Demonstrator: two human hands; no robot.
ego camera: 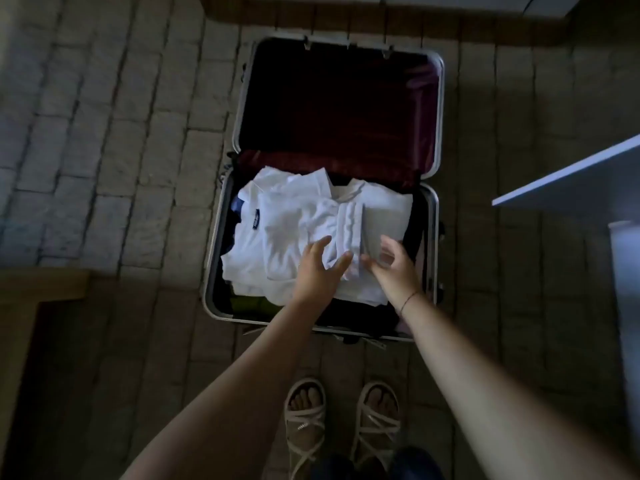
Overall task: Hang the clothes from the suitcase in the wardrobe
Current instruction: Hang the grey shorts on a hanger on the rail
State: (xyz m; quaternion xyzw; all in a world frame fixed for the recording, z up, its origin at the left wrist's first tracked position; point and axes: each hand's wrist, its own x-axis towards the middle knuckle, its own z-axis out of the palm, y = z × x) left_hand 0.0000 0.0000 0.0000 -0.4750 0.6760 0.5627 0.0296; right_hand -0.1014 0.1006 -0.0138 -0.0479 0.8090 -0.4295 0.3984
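An open suitcase [434, 209] lies on the floor in front of me, its dark red lid raised at the far side. The near half holds a pile of folded white clothes [294, 220]; darker and green items show at the pile's edges. A folded grey piece [384, 223] lies on the right of the pile. My left hand [317, 268] hovers over the front of the white clothes with fingers spread. My right hand [394, 263] is close beside it, fingers apart, at the near edge of the grey piece. Neither hand grips anything.
The floor is paved with grey brick-like tiles [104, 150]. A pale board edge [568, 174] juts in at the right, with a pale panel [627, 289] below it. A wooden piece [38, 289] sits at the left. My sandalled feet [343, 420] stand just before the suitcase.
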